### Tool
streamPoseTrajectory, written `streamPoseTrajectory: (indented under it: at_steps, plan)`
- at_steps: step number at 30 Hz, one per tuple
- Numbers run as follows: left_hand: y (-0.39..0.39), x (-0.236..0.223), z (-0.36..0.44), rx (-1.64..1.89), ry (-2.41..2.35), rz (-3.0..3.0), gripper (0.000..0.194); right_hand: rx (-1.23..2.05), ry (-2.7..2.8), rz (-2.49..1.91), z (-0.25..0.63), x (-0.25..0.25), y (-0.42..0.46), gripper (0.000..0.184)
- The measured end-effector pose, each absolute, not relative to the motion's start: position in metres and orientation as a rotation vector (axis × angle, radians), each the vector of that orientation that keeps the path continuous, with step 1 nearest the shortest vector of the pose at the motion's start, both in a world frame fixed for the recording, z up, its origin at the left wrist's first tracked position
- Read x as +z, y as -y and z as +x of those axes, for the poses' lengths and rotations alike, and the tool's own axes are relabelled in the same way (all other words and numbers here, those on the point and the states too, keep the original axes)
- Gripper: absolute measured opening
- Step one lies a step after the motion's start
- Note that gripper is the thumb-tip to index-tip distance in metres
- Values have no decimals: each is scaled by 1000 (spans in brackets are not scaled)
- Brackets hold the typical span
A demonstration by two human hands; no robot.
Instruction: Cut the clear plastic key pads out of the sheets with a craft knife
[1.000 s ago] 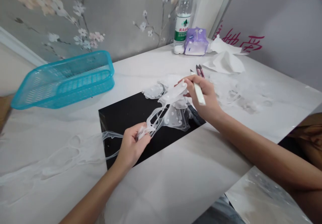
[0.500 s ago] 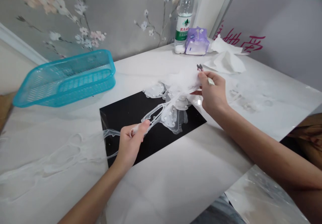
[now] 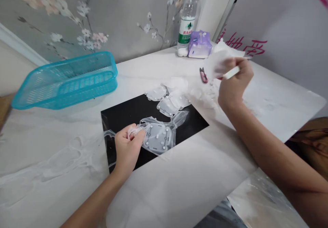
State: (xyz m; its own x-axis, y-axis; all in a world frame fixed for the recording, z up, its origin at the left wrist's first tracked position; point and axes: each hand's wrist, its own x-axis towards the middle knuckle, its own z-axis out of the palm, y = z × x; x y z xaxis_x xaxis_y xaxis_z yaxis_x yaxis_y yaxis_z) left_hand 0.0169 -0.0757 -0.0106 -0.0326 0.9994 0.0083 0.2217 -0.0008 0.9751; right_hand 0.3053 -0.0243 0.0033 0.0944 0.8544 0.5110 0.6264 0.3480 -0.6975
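**Left hand** [image 3: 127, 149]: lower centre of the frame, grip narrow, fingers and thumb pinched on a white fluffy scrap [image 3: 133, 132]. The scrap touches the left edge of the main piece.

**Clear moulded sheet** [image 3: 159, 139]: translucent, dotted with white studs, lying flat on a black board [image 3: 123, 118]. Its long axis runs roughly left to right, rising slightly to the right. A narrow tab [image 3: 180, 118] points to the upper right, and a thin strand [image 3: 109, 133] trails left past the board's edge.

**Further dotted clear pieces** [image 3: 166, 107]: grouped at the board's upper edge, overlapping one another and reaching onto the surface.

**Right hand** [image 3: 234, 84]: right of centre, raised above the surface, grip closed around a crumpled white tissue [image 3: 217, 62] and a pale stick [image 3: 232, 72].

**Red-handled thread snips** [image 3: 203, 75]: on the surface, just left of the tissue.

**Surroundings:** white marble-look surface [image 3: 179, 200]; turquoise plastic basket [image 3: 64, 81], upper left; water bottle [image 3: 186, 26] and purple-wrapped packet [image 3: 200, 45], together at the far edge; translucent film [image 3: 58, 163], lower left.
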Motion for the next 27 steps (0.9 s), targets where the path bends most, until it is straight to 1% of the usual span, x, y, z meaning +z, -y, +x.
streamPoseTrajectory:
  at_steps: [5,8,10,12,14,16,19,22,27]
  plan:
    - [74,-8,21,1188,-1330,1304,38,177,1779,-1359,274,-11,31,21]
    - [73,-9,20,1224,-1181,1219,30,89,1873,-1317,257,-12,38,18]
    - [73,-9,20,1198,-1089,1172,25,175,2000,-1209,246,-9,44,23]
    - [72,-8,20,1184,-1084,1136,24,378,2160,-1064,234,-8,51,30]
    - [71,-8,20,1210,-1126,1100,24,529,2277,-978,223,-10,56,30]
    - [69,-8,21,1265,-1166,1081,24,607,2311,-950,215,-14,59,27]
    - [67,-11,21,1352,-1212,1085,23,759,2193,-935,214,-17,60,23]
    - [66,-14,22,1365,-1232,1135,21,882,1942,-916,222,-9,60,21]
    - [66,-15,25,1353,-1271,1235,25,1064,1503,-906,238,12,58,29]
